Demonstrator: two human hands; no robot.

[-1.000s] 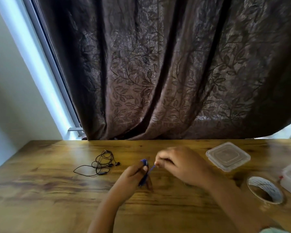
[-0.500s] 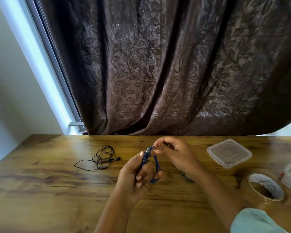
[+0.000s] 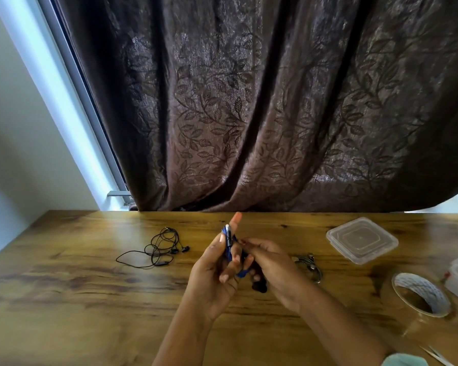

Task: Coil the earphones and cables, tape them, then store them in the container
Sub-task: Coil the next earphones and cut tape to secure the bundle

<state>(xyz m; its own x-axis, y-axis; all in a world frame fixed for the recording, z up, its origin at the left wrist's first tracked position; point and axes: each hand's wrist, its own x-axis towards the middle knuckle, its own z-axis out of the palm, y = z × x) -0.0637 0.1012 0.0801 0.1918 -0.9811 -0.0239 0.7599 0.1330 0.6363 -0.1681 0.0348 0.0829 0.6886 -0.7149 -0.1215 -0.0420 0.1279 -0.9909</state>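
I'm watching the left hand (image 3: 214,273) gripping the blue cable (image 3: 229,241), which is coiled into a small bundle and raised above the table (image 3: 90,299), forefinger pointing up beside it. The right hand (image 3: 273,270) is pinching the same bundle with curled fingers. Black earphones (image 3: 159,249) are lying loose to the left; the tape roll (image 3: 421,294) and clear plastic container (image 3: 361,240) are sitting to the right.

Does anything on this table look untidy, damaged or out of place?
The black earphones lie in a loose, uncoiled tangle on the left part of the table. Nothing looks spilled or damaged.
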